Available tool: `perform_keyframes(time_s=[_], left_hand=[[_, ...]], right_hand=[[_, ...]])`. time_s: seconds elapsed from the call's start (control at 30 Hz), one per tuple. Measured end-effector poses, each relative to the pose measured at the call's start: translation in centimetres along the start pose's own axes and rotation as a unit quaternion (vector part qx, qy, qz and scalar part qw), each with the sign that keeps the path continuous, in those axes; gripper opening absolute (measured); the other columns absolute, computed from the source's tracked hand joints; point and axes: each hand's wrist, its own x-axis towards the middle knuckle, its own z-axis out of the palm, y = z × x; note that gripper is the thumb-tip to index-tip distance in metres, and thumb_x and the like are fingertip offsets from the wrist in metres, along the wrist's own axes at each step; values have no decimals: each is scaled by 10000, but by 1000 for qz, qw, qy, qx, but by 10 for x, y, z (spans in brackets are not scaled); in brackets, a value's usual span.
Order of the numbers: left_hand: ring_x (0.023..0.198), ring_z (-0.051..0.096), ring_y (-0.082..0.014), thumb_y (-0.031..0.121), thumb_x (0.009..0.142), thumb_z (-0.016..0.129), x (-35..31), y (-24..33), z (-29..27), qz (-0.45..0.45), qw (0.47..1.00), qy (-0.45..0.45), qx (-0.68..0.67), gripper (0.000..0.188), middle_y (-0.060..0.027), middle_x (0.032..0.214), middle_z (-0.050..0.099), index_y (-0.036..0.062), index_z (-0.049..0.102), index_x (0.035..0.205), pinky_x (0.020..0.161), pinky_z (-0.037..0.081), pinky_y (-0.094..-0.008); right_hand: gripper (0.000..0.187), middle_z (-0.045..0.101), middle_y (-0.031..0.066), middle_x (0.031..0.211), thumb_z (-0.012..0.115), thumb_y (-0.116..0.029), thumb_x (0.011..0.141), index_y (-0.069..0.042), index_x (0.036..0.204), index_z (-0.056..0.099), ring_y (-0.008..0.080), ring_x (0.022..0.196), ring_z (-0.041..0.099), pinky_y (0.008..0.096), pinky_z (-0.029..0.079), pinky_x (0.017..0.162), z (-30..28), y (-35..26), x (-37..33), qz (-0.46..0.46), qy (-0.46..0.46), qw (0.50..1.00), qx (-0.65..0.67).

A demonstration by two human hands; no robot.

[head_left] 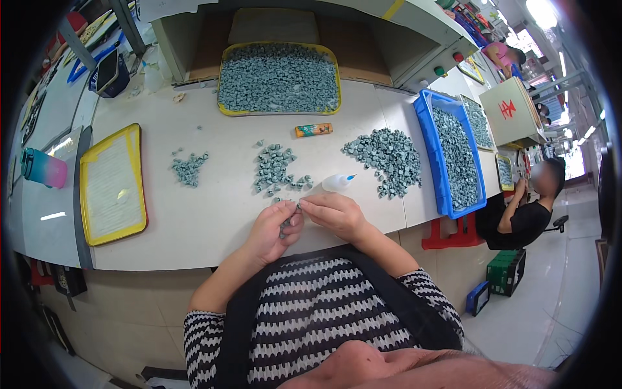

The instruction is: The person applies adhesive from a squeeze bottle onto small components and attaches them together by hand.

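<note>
Near the table's front edge my two hands meet. My left hand [274, 228] is curled around a few small grey-green pieces, some showing in its palm. My right hand [335, 216] is closed in a pinch at the left fingertips, on a small grey-green piece [299, 206] mostly hidden by the fingers. Just beyond lies a loose pile of the same pieces [273, 165]. A white squeeze bottle [335, 182] with a blue tip lies beside my right hand. A larger pile [391, 157] spreads to the right, a small one [188, 170] to the left.
A yellow-rimmed tray [337, 97] full of pieces stands at the back. On the right is a blue bin [447, 206] of pieces; on the left, a yellow-edged white tray [113, 185] and a tumbler [44, 168]. An orange-green cylinder [313, 130] lies mid-table. Another person [528, 207] sits at right.
</note>
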Motion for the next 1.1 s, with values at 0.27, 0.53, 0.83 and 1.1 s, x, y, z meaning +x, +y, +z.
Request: perform_keyframes(time_s=[0.27, 0.53, 0.83, 1.1], left_hand=[[540, 330, -47, 210, 939, 457, -1, 0, -2, 4, 1000, -20, -5, 152, -1, 705, 424, 73, 467, 874, 412, 237, -162], [537, 322, -53, 207, 930, 479, -3, -3, -2, 43, 997, -6, 58, 158, -9, 711, 434, 79, 443, 844, 416, 231, -167], [532, 319, -58, 224, 944, 453, -2, -3, 1, 36, 997, 9, 66, 180, -5, 687, 425, 65, 438, 861, 408, 225, -173], [535, 308, -58, 213, 953, 443, -2, -5, -1, 65, 994, 4, 84, 166, -1, 693, 416, 76, 429, 859, 417, 226, -174]], right_hand=[[258, 636, 147, 930, 657, 18, 690, 16, 946, 624, 261, 780, 631, 314, 519, 650, 3, 2, 1, -13, 3, 1000, 0], [244, 642, 106, 928, 669, 20, 697, -4, 939, 646, 227, 794, 635, 295, 525, 684, 3, 4, -3, 44, -17, 998, 51], [270, 642, 81, 922, 666, 20, 721, -35, 985, 657, 207, 803, 638, 276, 528, 700, 3, -4, -3, 137, -6, 988, 73], [268, 644, 84, 932, 662, 16, 723, -36, 986, 658, 209, 806, 639, 274, 527, 700, 5, -5, -5, 133, -5, 988, 77]])
